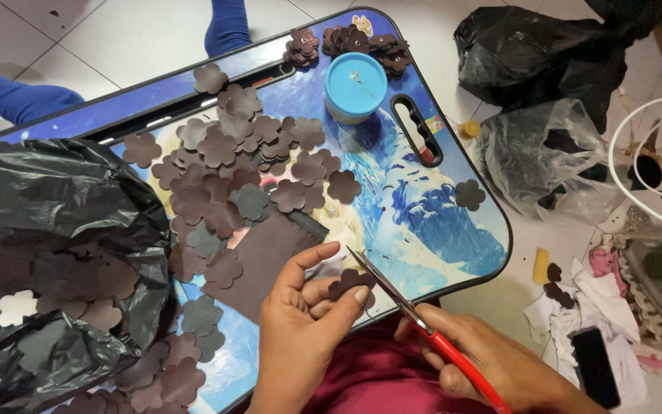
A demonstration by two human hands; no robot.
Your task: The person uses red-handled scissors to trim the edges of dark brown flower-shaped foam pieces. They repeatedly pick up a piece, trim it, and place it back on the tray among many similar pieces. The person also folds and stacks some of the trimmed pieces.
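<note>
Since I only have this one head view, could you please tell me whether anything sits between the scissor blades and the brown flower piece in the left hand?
Nothing visible does. The left hand pinches the brown flower piece, and the scissors in the right hand have their blade tips right at its edge.

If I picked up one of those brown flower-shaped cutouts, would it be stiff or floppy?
Probably light and bendy: the brown flower cutout in the left hand looks thin, and scissors cut it. The pile lies flat, so likely not fully limp.

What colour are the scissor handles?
Red, on the scissors in the right hand; head view.
</note>
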